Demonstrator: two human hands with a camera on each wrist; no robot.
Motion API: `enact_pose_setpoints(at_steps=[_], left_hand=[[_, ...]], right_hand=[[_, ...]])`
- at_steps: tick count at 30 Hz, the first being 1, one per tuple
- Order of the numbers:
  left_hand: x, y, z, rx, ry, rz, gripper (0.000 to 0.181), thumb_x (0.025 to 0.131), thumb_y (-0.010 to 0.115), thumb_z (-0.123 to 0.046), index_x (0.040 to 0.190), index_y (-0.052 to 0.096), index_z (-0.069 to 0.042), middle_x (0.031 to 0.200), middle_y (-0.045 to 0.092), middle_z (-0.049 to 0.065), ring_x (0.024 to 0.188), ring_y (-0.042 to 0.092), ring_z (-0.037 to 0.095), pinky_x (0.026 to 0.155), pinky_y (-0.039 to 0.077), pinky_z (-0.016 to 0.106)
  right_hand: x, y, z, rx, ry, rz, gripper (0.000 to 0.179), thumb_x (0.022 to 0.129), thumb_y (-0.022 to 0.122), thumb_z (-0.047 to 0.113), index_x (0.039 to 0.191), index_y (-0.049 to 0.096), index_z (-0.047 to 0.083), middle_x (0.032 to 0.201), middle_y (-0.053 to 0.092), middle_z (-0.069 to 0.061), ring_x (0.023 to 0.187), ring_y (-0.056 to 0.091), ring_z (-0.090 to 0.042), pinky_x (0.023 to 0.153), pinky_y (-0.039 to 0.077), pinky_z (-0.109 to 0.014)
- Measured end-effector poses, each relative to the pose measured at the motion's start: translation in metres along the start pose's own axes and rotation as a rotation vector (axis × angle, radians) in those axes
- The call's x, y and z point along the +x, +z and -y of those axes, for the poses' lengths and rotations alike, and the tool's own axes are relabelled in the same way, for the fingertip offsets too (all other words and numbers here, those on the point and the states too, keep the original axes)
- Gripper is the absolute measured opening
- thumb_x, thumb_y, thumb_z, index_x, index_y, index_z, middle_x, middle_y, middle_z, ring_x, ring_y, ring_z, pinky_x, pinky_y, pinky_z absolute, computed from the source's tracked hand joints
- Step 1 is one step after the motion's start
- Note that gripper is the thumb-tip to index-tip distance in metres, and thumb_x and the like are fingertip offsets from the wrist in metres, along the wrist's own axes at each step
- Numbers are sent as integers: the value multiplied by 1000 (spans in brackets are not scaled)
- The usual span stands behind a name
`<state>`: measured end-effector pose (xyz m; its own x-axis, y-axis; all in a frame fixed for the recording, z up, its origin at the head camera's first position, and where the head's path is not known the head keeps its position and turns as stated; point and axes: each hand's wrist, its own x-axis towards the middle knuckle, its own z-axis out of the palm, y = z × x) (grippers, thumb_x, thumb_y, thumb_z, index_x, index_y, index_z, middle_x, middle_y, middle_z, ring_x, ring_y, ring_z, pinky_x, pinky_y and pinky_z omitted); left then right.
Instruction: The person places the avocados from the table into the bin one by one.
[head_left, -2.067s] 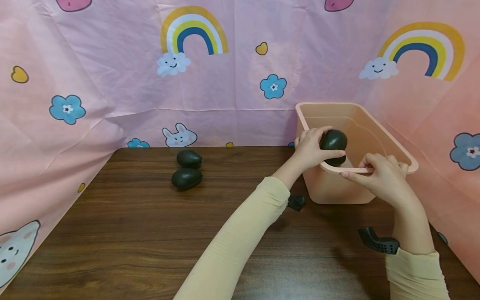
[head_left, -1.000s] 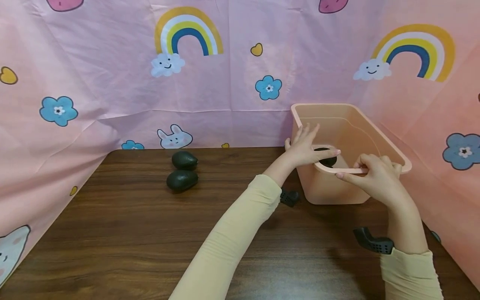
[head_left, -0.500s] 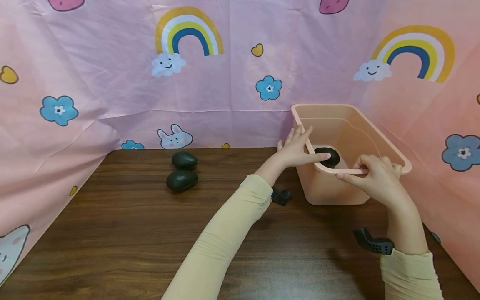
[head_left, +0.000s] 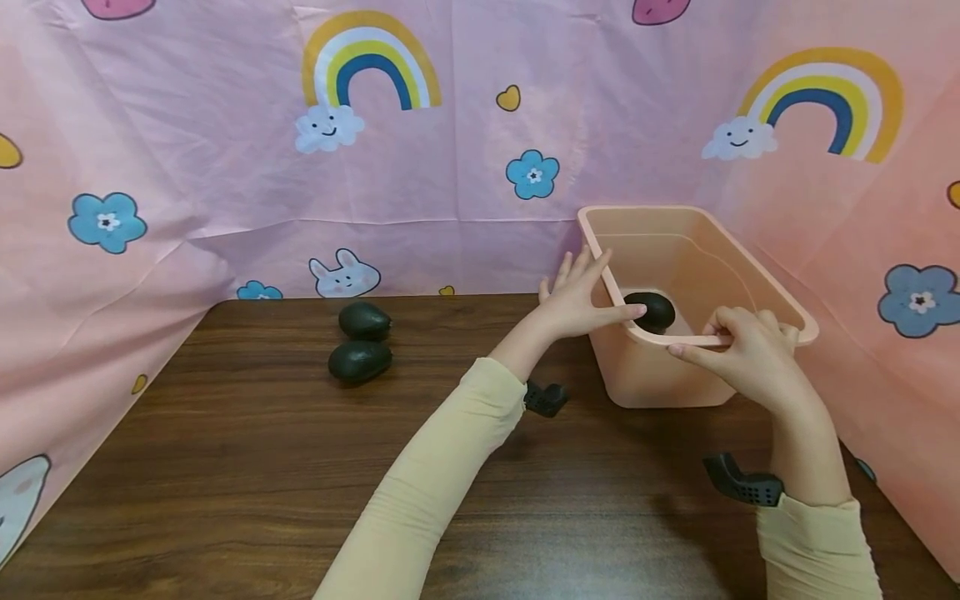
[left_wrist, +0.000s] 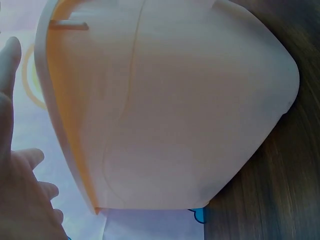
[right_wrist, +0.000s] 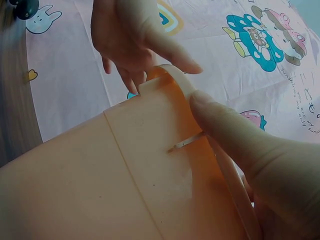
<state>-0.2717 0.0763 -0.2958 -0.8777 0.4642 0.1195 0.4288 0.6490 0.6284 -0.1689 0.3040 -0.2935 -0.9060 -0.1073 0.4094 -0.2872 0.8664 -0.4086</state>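
Observation:
A dark green avocado (head_left: 657,312) lies inside the peach plastic bin (head_left: 667,375), partly hidden by the bin's near left rim. My left hand (head_left: 573,307) is spread beside that left rim, its thumb reaching over the corner in the head view and nothing in its grasp. With thumb outside and fingers curled over, my right hand (head_left: 753,358) grips the bin's front rim; the right wrist view shows its thumb (right_wrist: 240,132) on the rim. Two more avocados, a rear one (head_left: 363,321) and a front one (head_left: 360,361), lie close together on the table's left part.
The bin stands at the right rear of the brown wooden table (head_left: 300,483), near the cloth. A pink patterned cloth (head_left: 465,150) hangs behind and along both sides. Black wrist devices show at the left wrist (head_left: 546,400) and right wrist (head_left: 742,481).
The left hand has let the avocado go down into the bin, then drawn back left over the rim with fingers spread. The right hand keeps its grip on the front rim.

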Motion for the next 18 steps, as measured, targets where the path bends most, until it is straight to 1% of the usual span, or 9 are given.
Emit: enact_pose_setpoints(at_steps=[8,14,18], left_hand=[[-9,-3,6,-26,-4,-99,101,73,62,-73,153,8,-42,159,-6,-8,142,-15,13,109,-6,54],[-18,-4,10,-47,15,-124,104,73,64,-72,154,10,-37,159,-4,-6,141,-15,12,109,-8,53],[-23,-4,13,-66,23,-128,103,73,65,-71,154,9,-38,159,-4,-6,140,-18,10,109,-10,53]], right_hand=[[1,0,1,0,7,2,40,77,79,43,72,57,10,64,47,-3,77,36,-29,78,10,-62],[1,-1,2,3,7,-4,40,76,80,42,71,56,11,63,47,-3,75,35,-28,79,10,-61],[1,-1,3,5,6,-7,39,76,81,41,70,56,11,63,47,-3,75,35,-28,79,10,-61]])
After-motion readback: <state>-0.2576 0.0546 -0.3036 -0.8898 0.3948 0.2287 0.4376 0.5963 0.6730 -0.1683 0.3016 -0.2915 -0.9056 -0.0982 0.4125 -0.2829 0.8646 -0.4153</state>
